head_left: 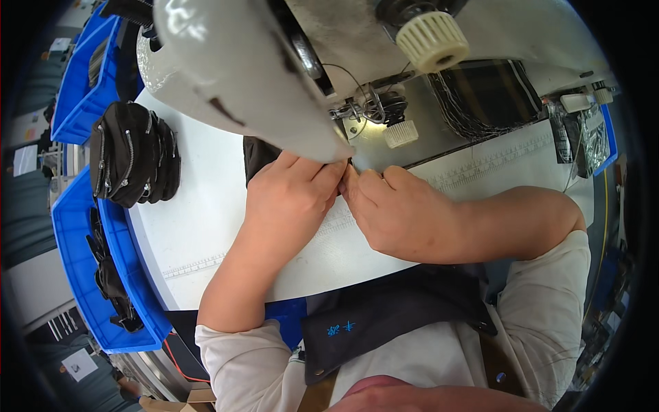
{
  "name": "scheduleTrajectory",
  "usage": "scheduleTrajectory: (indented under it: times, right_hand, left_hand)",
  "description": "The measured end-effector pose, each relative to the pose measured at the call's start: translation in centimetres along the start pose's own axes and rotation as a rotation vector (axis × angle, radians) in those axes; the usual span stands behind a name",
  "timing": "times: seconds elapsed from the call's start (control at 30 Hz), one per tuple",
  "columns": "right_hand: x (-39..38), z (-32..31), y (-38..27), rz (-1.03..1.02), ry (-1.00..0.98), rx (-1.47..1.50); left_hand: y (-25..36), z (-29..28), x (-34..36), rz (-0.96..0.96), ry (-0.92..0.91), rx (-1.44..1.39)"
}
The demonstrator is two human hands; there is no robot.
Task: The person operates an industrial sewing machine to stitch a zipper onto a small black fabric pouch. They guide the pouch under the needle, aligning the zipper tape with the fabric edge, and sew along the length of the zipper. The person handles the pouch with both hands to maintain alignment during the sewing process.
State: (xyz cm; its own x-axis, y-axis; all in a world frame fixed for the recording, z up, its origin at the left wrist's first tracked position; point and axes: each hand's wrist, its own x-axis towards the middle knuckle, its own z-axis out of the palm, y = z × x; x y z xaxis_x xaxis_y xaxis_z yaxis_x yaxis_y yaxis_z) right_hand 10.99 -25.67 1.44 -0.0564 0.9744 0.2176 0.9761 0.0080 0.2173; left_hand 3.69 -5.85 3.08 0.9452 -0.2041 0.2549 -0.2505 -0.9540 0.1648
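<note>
Both my hands meet under the head of a white sewing machine [240, 75], close to its needle area. My left hand [288, 202] is closed, thumb and fingers pinching at the edge of a dark brown fabric piece [258, 161] that shows to its left. My right hand [405, 213] is closed too, its fingertips pressed against the same spot beside the left fingertips. Most of the fabric is hidden behind the left hand and the machine head. A small lamp glow lights the metal plate [374, 147] just beyond my fingers.
A stack of dark zippered fabric pieces [134, 154] stands on the white table [199, 240] at left. Blue bins [75, 233] flank the table's left edge. Layered dark fabric [487, 99] lies behind the machine's dials; plastic-wrapped items [580, 141] sit at far right.
</note>
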Motion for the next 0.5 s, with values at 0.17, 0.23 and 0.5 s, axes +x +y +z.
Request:
scheduleTrajectory:
  times: [0.17, 0.23, 0.5]
  right_hand:
    - [-0.02, -0.42, 0.27, -0.041, -0.030, -0.026]
    - [-0.02, -0.48, 0.25, -0.046, -0.035, -0.030]
    - [0.09, -1.04, 0.45, -0.059, -0.128, 0.024]
  left_hand:
    - [-0.19, 0.47, 0.02, 0.057, 0.053, 0.000]
    - [-0.29, 0.53, 0.00, 0.073, 0.065, -0.009]
    - [-0.34, 0.42, 0.22, 0.088, 0.066, -0.054]
